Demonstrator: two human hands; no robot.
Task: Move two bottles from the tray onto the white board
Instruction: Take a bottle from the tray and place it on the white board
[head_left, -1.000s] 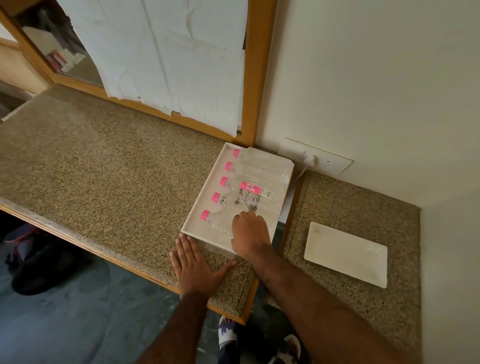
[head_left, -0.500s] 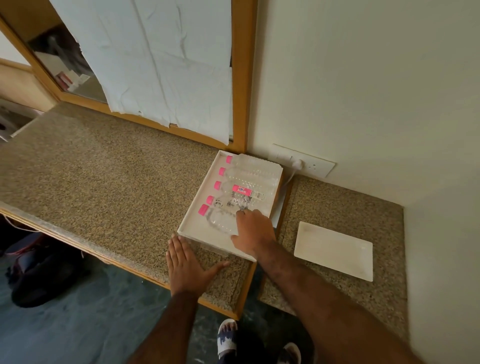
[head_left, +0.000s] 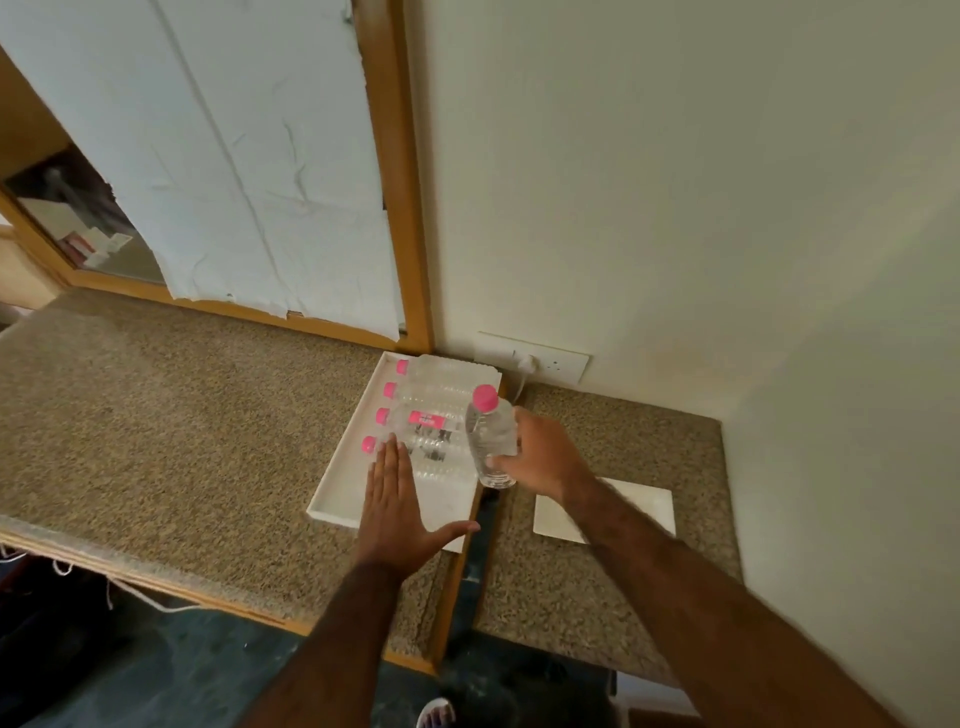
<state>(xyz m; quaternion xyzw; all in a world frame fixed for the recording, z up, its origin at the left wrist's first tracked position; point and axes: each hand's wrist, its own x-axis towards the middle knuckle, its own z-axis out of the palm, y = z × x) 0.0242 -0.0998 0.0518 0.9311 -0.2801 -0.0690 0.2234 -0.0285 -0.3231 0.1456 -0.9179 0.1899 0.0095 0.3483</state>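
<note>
A white tray (head_left: 332, 496) lies on the speckled counter with several clear bottles with pink caps (head_left: 415, 395) lying side by side in it. My right hand (head_left: 545, 457) grips one clear pink-capped bottle (head_left: 488, 441) upright in the air above the tray's right edge. My left hand (head_left: 397, 504) is flat and open, fingers spread, over the tray's near part, its fingertips at the nearest lying bottle. The white board (head_left: 649, 504) lies flat on the lower counter to the right, partly hidden by my right forearm.
A wall socket (head_left: 535, 358) with a white plug and cable sits just behind the tray. A gap with a wooden edge (head_left: 467, 561) separates the two counter sections. A paper-covered window (head_left: 234, 182) in a wooden frame rises behind. A wall closes the right side.
My right hand has lifted a bottle out of the tray and stood it upright in the air. My left hand moved from the counter onto the tray's near part. The camera tilted up.
</note>
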